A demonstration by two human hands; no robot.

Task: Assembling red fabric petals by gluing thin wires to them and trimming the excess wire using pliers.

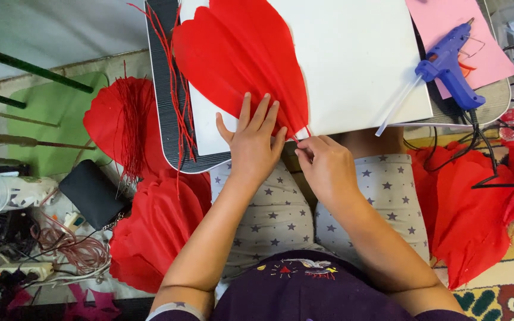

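Red paper petals [242, 56], light and easily creased, lie fanned; left hand [254, 142] presses flat, fingers spread, right hand [327, 163] pinches their gathered tips

Floor cluttered: green mat [55, 113] upper left under dark green rods [31, 68], patterned rug [507, 297] lower right, tangled cables [60, 249] at left, even daylight.

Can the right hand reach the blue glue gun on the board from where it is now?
Probably yes. The right hand pinches the red paper petals at their tip, and the blue glue gun lies on the same side, on the white board, with only bare board between them.
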